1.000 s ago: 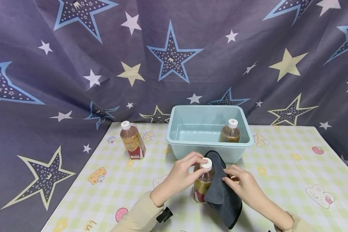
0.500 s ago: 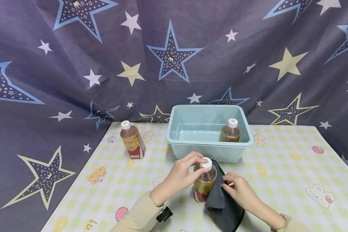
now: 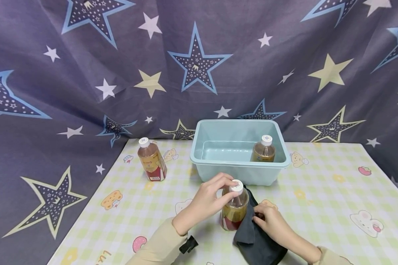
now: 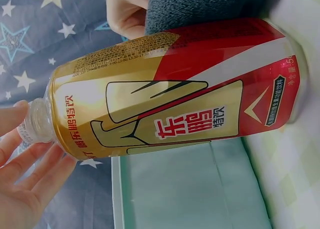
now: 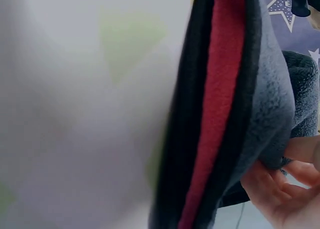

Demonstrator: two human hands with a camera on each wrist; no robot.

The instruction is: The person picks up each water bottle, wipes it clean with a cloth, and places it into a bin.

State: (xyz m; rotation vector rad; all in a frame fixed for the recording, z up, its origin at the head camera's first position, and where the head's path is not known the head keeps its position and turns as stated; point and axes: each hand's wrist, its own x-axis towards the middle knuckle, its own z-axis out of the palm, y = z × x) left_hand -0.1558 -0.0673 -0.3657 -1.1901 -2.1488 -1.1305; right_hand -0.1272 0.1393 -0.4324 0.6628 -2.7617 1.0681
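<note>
Dark cloth (image 3: 263, 246) (head): since a second ago it has dropped along the right side of the held bottle (image 3: 233, 217), its top edge lower, more of it spread toward the near side; the right hand (image 3: 271, 221) has come down with it.
Left hand (image 3: 213, 197) (head): in the same place, gripping the white cap (image 3: 236, 186) from the left; the held bottle stands on the tablecloth (image 3: 325, 209), on the near side of the blue tub (image 3: 229, 172).
Tub bottle (image 3: 263, 151) (head): inside at the right, capped.
Left bottle (image 3: 152, 163) (head): standing well apart from both hands, far and left.
Tipping (head): the left hand has only the top, so a hard leftward push through the cloth could swing the base out.
Cap grip (left wrist): thumb on one side, fingers on the other, the labelled body free; a dragging cloth might turn the bottle under those fingers.
Cloth contact (left wrist): cloth and right fingers lie along the bottle's right side; how hard they press cannot be told.
Cloth fold (right wrist): the right hand pinches it between thumb and fingers, with a red strip (image 5: 222, 89) beside dark edging (image 5: 189, 99); so small a pinch could slip, and the loose part could snag under the base.
</note>
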